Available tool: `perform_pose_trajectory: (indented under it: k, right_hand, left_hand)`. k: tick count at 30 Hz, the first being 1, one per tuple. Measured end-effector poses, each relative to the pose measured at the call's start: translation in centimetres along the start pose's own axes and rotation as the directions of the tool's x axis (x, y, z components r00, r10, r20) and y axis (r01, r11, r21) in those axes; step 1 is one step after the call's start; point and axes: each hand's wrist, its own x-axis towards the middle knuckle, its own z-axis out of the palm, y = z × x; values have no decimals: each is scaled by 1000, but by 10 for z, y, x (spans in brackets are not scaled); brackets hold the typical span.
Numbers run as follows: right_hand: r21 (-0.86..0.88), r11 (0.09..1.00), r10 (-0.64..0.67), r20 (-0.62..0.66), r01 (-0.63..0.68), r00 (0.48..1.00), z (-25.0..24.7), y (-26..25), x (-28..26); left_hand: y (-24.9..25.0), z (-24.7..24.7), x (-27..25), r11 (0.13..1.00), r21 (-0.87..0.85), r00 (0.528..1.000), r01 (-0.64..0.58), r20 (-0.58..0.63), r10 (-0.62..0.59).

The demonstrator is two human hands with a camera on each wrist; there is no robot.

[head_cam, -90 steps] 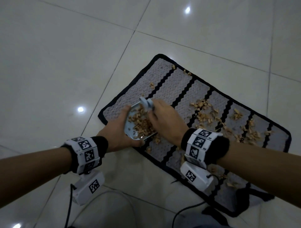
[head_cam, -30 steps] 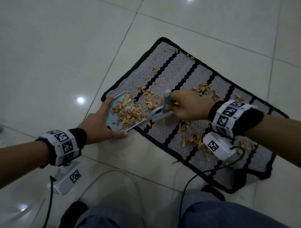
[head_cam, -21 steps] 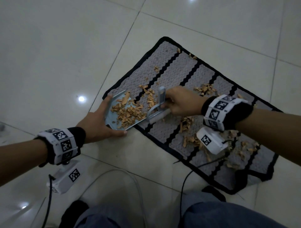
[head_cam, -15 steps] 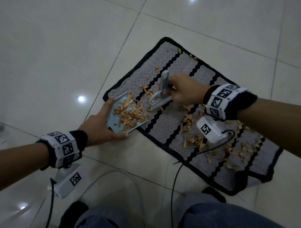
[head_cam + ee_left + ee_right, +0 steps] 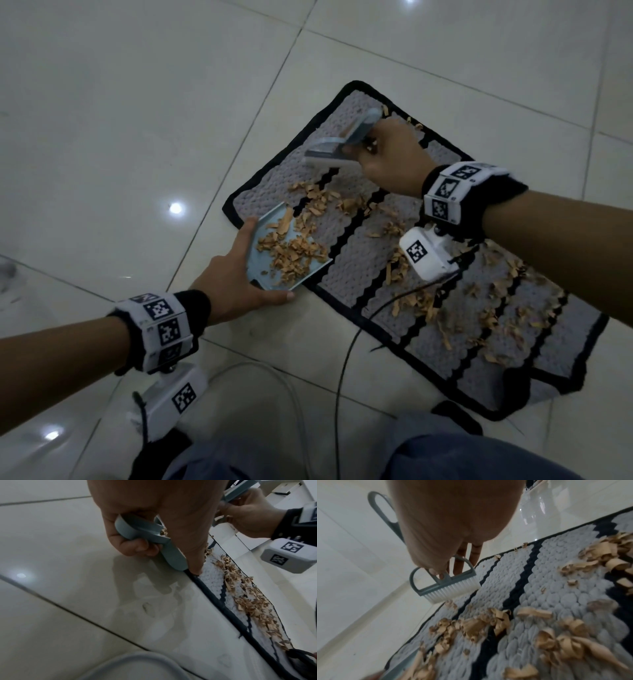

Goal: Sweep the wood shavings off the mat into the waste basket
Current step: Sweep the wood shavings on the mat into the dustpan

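The left hand (image 5: 236, 274) grips the small blue-grey plastic dustpan (image 5: 274, 255) by its looped handle, fingers curled round it as the left wrist view shows, and holds the pan's lip on the near-left corner of the grey woven mat with black zigzag stripes (image 5: 370, 253). The right hand (image 5: 390, 159) is closed round the handle of a small blue-grey hand brush with white bristles (image 5: 337, 150), which sits at the upper end of the mat in the centre of the head view, with the bristles at or just above the weave.

A heap of tan curled wood shavings (image 5: 291, 251) already lies in the dustpan. More lie just beyond its lip, and a loose trail runs down the mat towards the lower right of the frame. No waste basket can be identified for certain in any view.

The shavings look very light, dry and brittle. They will probably scatter under a hard flick and snag in the knobbly weave, so short, low strokes towards the pan suit them. The mat seems soft and may ruck or slide on the glossy white tiled floor (image 5: 120, 120). The loaded dustpan is best kept level, held by its handle, when carried.
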Motion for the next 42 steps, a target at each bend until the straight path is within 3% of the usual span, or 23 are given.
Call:
perform_pose_trajectory:
  k: [2,8,11,14,18,23,31,34,39,42]
  right_hand:
    - [-20,998,-59,-2,59,998,10,-1,-1]
    - [-123,971,-181,171,203,969,18,5,-26]
    - [-57,984,-162,108,169,981,13,12,-36]
    - [34,999,-39,-37,41,999,4,11,-28]
    - [-39,999,-37,-188,30,981,5,5,6]
    - [-125,991,-59,-43,54,997,20,0,31]
    - [-43,979,-195,105,200,975,34,14,-18]
    - [-8,978,-206,73,207,976,30,18,-30]
    - [-14,990,-143,-108,142,984,21,9,-5]
    - [-20,992,-123,-56,122,991,25,0,10]
  left_hand:
    - [4,4,1,1000,-4,1000,2,-13,-2]
    - [18,6,1,995,-88,998,48,-39,-51]
    - [17,8,1,991,-121,997,58,-41,-63]
    - [18,9,1,988,-145,996,61,-57,-70]
    - [20,9,1,986,-157,996,49,-68,-60]
    - [21,10,2,982,-175,996,65,-56,-75]
    - [20,9,1,984,-163,994,71,-71,-84]
    - [18,10,-1,985,-159,995,65,-66,-77]
    - [18,11,-1,987,-145,995,68,-58,-77]
    - [23,11,-1,987,-148,995,66,-61,-75]
